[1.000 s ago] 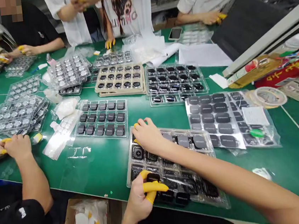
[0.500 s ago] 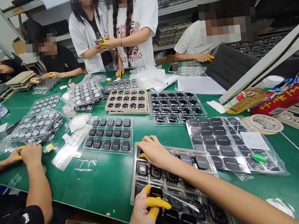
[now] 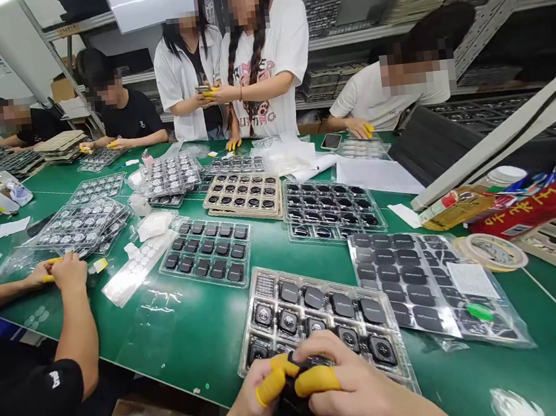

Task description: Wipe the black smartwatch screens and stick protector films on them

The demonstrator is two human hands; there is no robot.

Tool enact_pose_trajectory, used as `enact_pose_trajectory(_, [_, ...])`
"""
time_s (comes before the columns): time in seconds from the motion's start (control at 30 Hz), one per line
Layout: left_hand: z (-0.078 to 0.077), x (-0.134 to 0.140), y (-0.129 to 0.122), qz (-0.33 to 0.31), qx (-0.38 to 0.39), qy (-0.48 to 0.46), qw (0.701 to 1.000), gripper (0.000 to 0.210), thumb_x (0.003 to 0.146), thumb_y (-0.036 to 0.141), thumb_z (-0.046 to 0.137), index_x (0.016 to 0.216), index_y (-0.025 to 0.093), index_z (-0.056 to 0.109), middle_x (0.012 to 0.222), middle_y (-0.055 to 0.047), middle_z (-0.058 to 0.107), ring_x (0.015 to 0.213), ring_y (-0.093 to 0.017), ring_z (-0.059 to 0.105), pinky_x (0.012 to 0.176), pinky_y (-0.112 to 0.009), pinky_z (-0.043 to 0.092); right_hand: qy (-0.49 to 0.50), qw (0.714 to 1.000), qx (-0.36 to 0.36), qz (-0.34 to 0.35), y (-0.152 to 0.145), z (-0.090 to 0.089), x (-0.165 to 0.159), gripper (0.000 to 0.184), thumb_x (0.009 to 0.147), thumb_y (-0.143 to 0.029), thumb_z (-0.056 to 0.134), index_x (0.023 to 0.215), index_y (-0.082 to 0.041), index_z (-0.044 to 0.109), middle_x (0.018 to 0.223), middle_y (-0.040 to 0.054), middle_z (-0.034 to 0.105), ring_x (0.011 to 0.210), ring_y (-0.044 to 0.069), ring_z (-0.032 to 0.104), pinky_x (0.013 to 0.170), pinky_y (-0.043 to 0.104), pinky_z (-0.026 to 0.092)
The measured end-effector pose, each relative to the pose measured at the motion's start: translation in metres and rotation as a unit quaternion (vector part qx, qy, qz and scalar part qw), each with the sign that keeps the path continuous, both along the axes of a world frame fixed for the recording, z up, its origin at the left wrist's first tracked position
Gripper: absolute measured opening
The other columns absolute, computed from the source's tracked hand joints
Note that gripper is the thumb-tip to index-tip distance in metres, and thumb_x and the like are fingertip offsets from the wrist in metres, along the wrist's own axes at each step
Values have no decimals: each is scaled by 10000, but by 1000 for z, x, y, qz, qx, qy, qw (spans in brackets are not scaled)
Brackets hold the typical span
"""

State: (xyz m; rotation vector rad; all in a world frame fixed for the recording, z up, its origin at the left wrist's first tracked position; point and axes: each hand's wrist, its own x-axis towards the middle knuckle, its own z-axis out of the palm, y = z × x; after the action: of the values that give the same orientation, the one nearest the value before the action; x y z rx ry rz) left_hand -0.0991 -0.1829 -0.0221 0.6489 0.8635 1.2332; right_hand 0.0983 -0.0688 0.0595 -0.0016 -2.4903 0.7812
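Observation:
My left hand (image 3: 255, 395) and my right hand (image 3: 348, 379), both with yellow finger cots, meet at the lower middle. Between their fingers they grip a small black watch case (image 3: 312, 362), mostly hidden by the fingers. Just beyond them lies a clear plastic tray (image 3: 241, 361) with black square watch cases in its compartments. In its far row, watch cases (image 3: 342, 304) show a plain dark face with faint print; in the nearer rows, others (image 3: 383, 349) show round sensor backs. More dark pieces below my hands are hard to make out.
Left of the tray sits another tray of black squares (image 3: 207, 247). A sheet of dark stickers (image 3: 426, 317) and tape rolls (image 3: 491, 252) lie right. Further trays (image 3: 332, 205) stand behind. A co-worker's arm (image 3: 74, 322) reaches in from the left; other people are across the table.
My right hand has come back from the tray's far left corner to meet my left hand. Both now grip the watch case. The view has shifted slightly.

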Motion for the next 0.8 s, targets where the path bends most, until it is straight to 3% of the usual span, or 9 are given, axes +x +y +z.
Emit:
enact_pose_trajectory(0.1, [8, -1, 0, -38, -70, 12, 997, 634, 783, 744, 913, 875, 123, 820, 778, -4, 626, 705, -97, 464, 698, -243, 385, -8, 999, 42, 6, -2, -3, -2, 218, 1063, -94, 558, 1084, -256, 701, 1004, 50, 834, 1262, 259, 675, 1063, 472, 554])
enact_pose_trajectory(0.23, [23, -1, -1, -29, -71, 50, 996, 629, 789, 738, 914, 916, 128, 825, 789, -13, 679, 770, -129, 543, 765, -260, 449, -43, 997, 61, 4, -1, 2, 3, 236, 1054, -104, 581, 1152, -265, 724, 1172, 84, 846, 1375, 280, 652, 1124, 510, 531])
enact_pose_trajectory(0.33, [28, 1, 0, 63, -66, 129, 987, 663, 827, 806, 833, 900, 147, 807, 807, -23, 722, 774, -158, 588, 768, -289, 508, -52, 996, -38, -62, -2, 4, 7, 300, 1066, -214, 621, 1351, -281, 685, 1333, 141, 791, 1382, 315, 664, 1123, 538, 567])
enact_pose_trajectory(0.47, [32, 9, 0, 140, -37, 240, 960, 563, 983, 720, 721, 981, 167, 823, 931, -52, 783, 866, -185, 676, 846, -303, 575, -67, 954, -182, -230, -8, -2, 3, 282, 1091, -359, 679, 1362, -288, 647, 1241, 123, 762, 1157, 294, 732, 986, 485, 637])
enact_pose_trajectory(0.67, [35, 13, -4, 147, 25, 350, 925, 407, 1096, 547, 640, 1106, 193, 841, 1067, -95, 825, 968, -218, 767, 919, -334, 629, -112, 921, -278, -248, -13, -17, -5, 124, 1087, -361, 647, 1157, -271, 695, 1104, 80, 766, 1043, 270, 726, 927, 443, 621])
enact_pose_trajectory(0.8, [27, 1, -7, 94, 77, 379, 918, 476, 1054, 534, 719, 1392, 201, 762, 1295, -149, 807, 1149, -272, 800, 1015, -391, 666, -116, 891, -372, -235, -5, -17, -3, 122, 1039, -359, 679, 1104, -264, 719, 1109, 59, 775, 1044, 252, 736, 945, 419, 617])
